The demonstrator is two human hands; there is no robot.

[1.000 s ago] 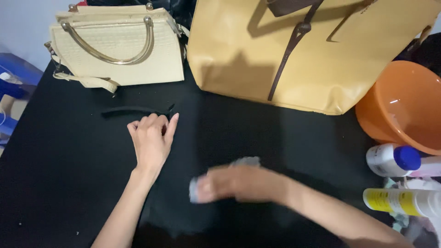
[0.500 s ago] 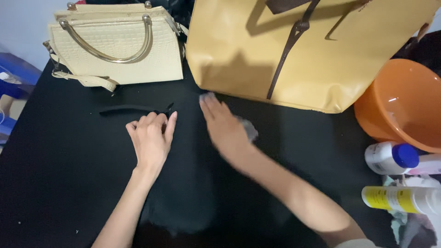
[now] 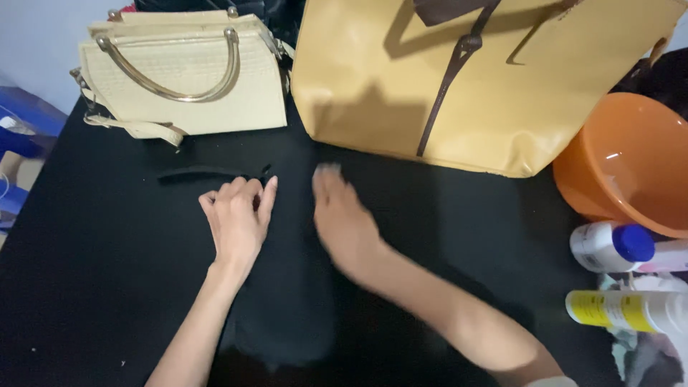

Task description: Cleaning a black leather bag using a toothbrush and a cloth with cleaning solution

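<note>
My left hand (image 3: 238, 222) lies palm down and flat on a black surface (image 3: 107, 272), its fingertips just below a thin black strap (image 3: 197, 173). It holds nothing. My right hand (image 3: 344, 222), blurred by motion, is pressed palm down a little to the right. A pale cloth (image 3: 327, 168) peeks out under its fingertips; the rest of the cloth is hidden by the hand. The right fingertips lie close to the bottom edge of a large tan bag (image 3: 502, 93).
A cream handbag with a metal handle (image 3: 183, 82) stands at the back left. An orange bowl (image 3: 631, 165) is at the right edge, with a white blue-capped bottle (image 3: 609, 247) and a yellow-labelled bottle (image 3: 623, 308) below it. A blue object (image 3: 21, 122) is at far left.
My right hand swept with the pale cloth from the near middle up toward the tan bag, then slightly back left. My left hand has stayed flat in place.
</note>
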